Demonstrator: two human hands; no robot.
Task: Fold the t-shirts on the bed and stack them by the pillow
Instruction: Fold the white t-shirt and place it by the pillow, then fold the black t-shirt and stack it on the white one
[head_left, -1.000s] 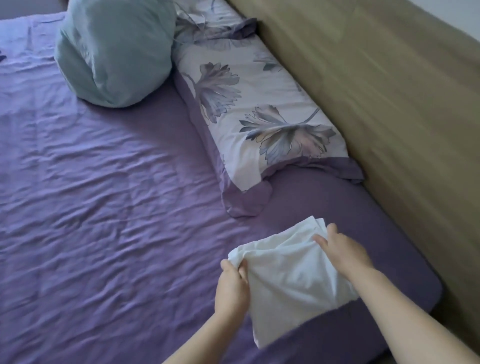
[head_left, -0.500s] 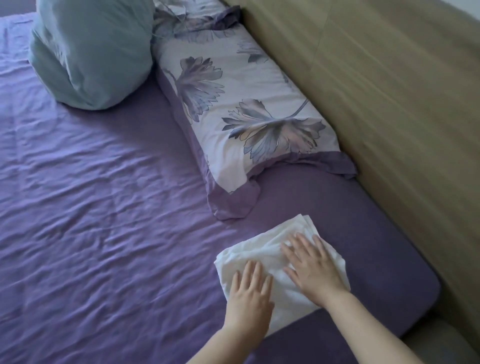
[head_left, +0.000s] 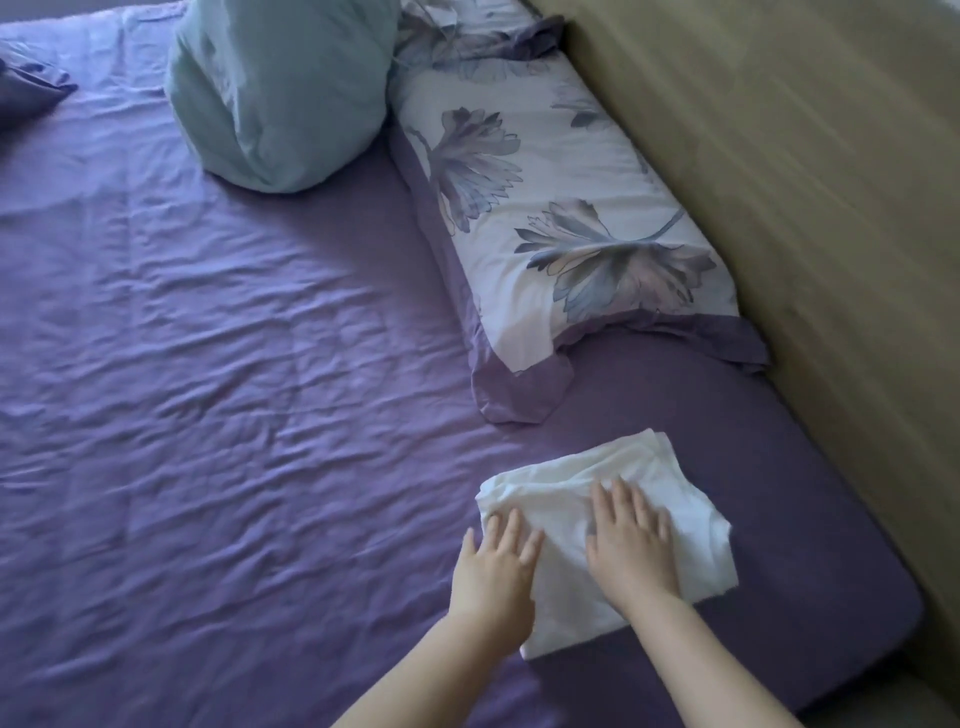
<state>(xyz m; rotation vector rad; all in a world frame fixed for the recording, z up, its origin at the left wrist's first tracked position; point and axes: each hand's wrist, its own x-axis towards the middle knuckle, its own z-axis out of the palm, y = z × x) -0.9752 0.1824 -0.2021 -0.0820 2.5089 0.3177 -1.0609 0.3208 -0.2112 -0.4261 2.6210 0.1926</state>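
Observation:
A folded white t-shirt lies flat on the purple bed sheet, just below the near corner of the floral pillow. My left hand rests palm down on the shirt's left edge with fingers spread, partly on the sheet. Lying flat on the shirt's middle is my right hand, fingers apart. Neither hand grips the cloth. No other t-shirt shows in this view.
A teal bundle of bedding sits at the top beside the floral pillow. The wooden headboard runs along the right side. A dark purple cloth pokes in at the far left. The mattress corner ends at lower right.
A second ago both hands held the white t-shirt by its edges above the sheet. They set it down by the pillow and now lie flat on it, pressing it.

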